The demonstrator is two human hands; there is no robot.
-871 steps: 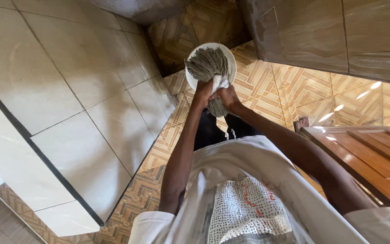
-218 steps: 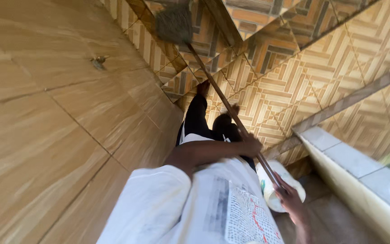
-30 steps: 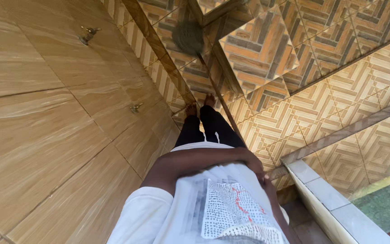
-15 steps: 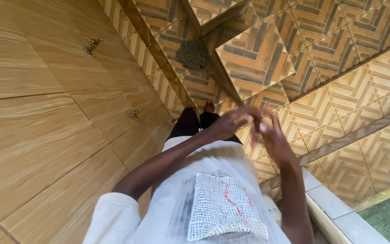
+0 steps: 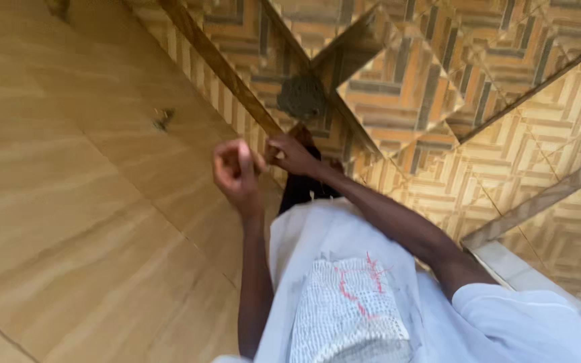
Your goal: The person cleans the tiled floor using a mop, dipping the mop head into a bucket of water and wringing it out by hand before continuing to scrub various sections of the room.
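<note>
A grey string mop head (image 5: 302,98) rests on the patterned floor where the tan wall meets it. My right hand (image 5: 293,153) reaches forward just below the mop head with its fingers bunched together. Motion blur hides the mop's handle and whether this hand grips it. My left hand (image 5: 237,172) is raised next to it, close to the wall, with the fingers curled in and nothing visible inside. The two hands are a short gap apart. My white printed shirt (image 5: 344,296) and dark trousers (image 5: 304,191) fill the lower middle.
A tan tiled wall (image 5: 68,202) runs along the left, with a small metal tap (image 5: 163,119) sticking out of it. Orange and brown patterned floor tiles (image 5: 398,87) lie ahead, with a raised step. A pale tiled ledge (image 5: 506,259) sits at the right.
Half a second ago both hands were together in front of me, away from the mop. They have since parted and shifted left toward the wall. The camera has swung left.
</note>
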